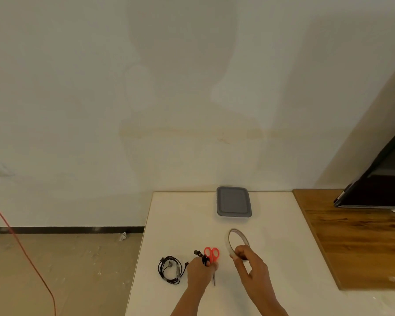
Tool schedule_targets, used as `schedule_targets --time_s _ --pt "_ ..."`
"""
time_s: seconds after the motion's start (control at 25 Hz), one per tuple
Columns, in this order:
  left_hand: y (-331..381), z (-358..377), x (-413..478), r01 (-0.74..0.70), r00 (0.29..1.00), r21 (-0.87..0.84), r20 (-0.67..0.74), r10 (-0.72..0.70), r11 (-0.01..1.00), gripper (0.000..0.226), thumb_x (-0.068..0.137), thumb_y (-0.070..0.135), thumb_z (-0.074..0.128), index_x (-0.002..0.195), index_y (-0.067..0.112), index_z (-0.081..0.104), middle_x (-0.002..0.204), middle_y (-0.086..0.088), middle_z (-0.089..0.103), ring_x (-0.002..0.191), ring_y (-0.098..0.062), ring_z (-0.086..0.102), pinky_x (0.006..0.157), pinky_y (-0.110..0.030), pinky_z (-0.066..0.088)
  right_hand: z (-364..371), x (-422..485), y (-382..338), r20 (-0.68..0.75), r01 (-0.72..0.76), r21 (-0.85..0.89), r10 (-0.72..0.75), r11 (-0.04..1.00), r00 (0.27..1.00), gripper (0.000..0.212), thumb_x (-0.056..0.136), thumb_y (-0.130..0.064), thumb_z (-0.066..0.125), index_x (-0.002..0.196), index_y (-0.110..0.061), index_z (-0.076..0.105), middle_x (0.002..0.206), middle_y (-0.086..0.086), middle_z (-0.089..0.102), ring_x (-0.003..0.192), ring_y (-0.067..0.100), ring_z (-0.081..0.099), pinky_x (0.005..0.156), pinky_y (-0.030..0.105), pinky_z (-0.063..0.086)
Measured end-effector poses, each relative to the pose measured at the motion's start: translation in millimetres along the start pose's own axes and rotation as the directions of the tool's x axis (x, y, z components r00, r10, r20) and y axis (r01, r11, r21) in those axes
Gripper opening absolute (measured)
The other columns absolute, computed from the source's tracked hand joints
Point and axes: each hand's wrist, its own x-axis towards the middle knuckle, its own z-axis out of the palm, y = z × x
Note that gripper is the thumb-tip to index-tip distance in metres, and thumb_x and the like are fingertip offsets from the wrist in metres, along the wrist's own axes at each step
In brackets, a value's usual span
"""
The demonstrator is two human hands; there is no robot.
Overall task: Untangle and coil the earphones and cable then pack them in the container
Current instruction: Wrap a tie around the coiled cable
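Left hand (pixel 201 271) grips scissors (pixel 212 254) (right hand (pixel 249 263) pinches tape (pixel 242 235)), earphones (pixel 169 266) just to its left.

No readable text, label, brand, number or sign shows on anything.

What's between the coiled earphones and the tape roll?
Head view: the left hand, gripping a black cable end, and the red scissors lie between the coiled earphones and the tape roll held by the right hand.

Setting: plain indoor workroom, likely office. Bare white wall (pixel 169 87), black skirting (pixel 66 229), rough concrete floor (pixel 66 270). White table (pixel 271 247) abuts wooden desk (pixel 351 242) bearing dark monitor (pixel 385 179).
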Motion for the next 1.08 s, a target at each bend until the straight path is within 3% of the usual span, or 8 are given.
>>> schedule_targets --time_s 0.08,0.16,0.24,0.32,0.48,0.6,0.72,1.08 --pt "9.8 -8.8 -7.2 0.011 0.999 -0.048 0.031 -0.009 0.999 0.038 0.087 0.029 0.063 0.056 0.018 0.044 0.056 0.005 0.046 0.055 -0.010 0.042 0.054 -0.024 0.031 -2.2 2.0 -10.6 0.001 -0.007 0.036 0.007 0.999 1.000 0.016 0.090 -0.005 0.061 0.089 -0.022 0.061 0.086 -0.011 0.067 0.087 0.010 0.062 0.078 0.014 0.047" --pt "24.6 -23.2 -19.5 0.029 0.998 -0.253 0.056 -0.016 0.967 0.034 0.089 0.032 0.060 0.061 0.014 0.053 0.056 0.003 0.053 0.056 -0.012 0.048 0.059 -0.024 0.038 -7.4 3.7 -23.8 0.011 -0.012 0.092 0.011 0.996 1.000 0.015 0.092 -0.009 0.058 0.093 -0.024 0.060 0.089 -0.011 0.068 0.091 0.010 0.063 0.082 0.013 0.046" --pt "43.4 -43.0 -36.5 0.140 0.981 -0.626 0.194 -0.020 0.767 0.033 0.094 0.037 0.056 0.077 0.009 0.063 0.059 0.001 0.065 0.065 -0.016 0.061 0.076 -0.031 0.052 -15.2 3.4 -39.4 0.053 -0.004 0.148 -0.004 0.989 0.999 0.016 0.094 -0.011 0.055 0.093 -0.026 0.059 0.087 -0.010 0.069 0.092 0.007 0.064 0.082 0.008 0.044" --pt "60.3 -64.7 -53.1 0.202 0.956 -0.808 0.285 0.067 0.554 0.034 0.091 0.038 0.061 0.085 0.005 0.069 0.067 -0.005 0.072 0.068 -0.020 0.067 0.089 -0.040 0.053 -24.0 1.0 -57.0 0.148 0.002 0.161 -0.026 0.987 0.989 0.016 0.095 -0.009 0.053 0.093 -0.024 0.058 0.087 -0.012 0.068 0.091 0.006 0.064 0.082 0.007 0.043" --pt "85.0 -97.1 -95.3 0.059 0.972 -0.817 0.177 0.152 0.574 0.024 0.067 0.024 0.082 0.078 0.004 0.076 0.072 -0.011 0.061 0.072 -0.024 0.054 0.076 -0.035 0.047 -40.6 -6.7 -91.2 0.254 0.003 0.165 -0.046 0.986 0.966 0.022 0.089 0.004 0.052 0.090 -0.017 0.059 0.088 -0.008 0.066 0.088 0.006 0.060 0.079 0.008 0.044" --pt "97.3 -104.1 -126.4 -0.036 0.987 -0.815 0.062 0.148 0.578 0.013 0.075 0.016 0.079 0.075 0.006 0.071 0.079 -0.015 0.061 0.080 -0.027 0.056 0.076 -0.035 0.049 -43.3 -8.9 -130.6 0.155 -0.031 0.281 -0.013 0.959 0.988 0.009 0.092 -0.017 0.059 0.085 -0.017 0.065 0.084 -0.006 0.069 0.084 0.005 0.063 0.075 0.010 0.047" --pt "110.6 -111.4 -156.7 -0.130 0.982 -0.818 -0.027 0.187 0.560 0.013 0.080 0.017 0.074 0.081 0.005 0.070 0.076 -0.011 0.069 0.079 -0.024 0.065 0.073 -0.029 0.053 -48.5 -10.1 -168.5 0.049 -0.058 0.331 0.045 0.942 0.998 0.016 0.087 -0.033 0.064 0.080 -0.019 0.069 0.079 -0.006 0.072 0.083 0.003 0.065 0.074 0.012 0.048" --pt "119.0 -139.7 -217.9 -0.200 0.965 -0.866 -0.093 0.247 0.457 0.014 0.081 0.021 0.074 0.089 0.010 0.075 0.089 -0.007 0.076 0.090 -0.023 0.068 0.070 -0.026 0.050 -78.0 -39.1 -221.9 0.130 -0.041 0.516 -0.031 0.856 0.991 0.021 0.082 -0.043 0.064 0.080 -0.024 0.074 0.082 0.000 0.075 0.081 0.011 0.070 0.071 0.016 0.053"
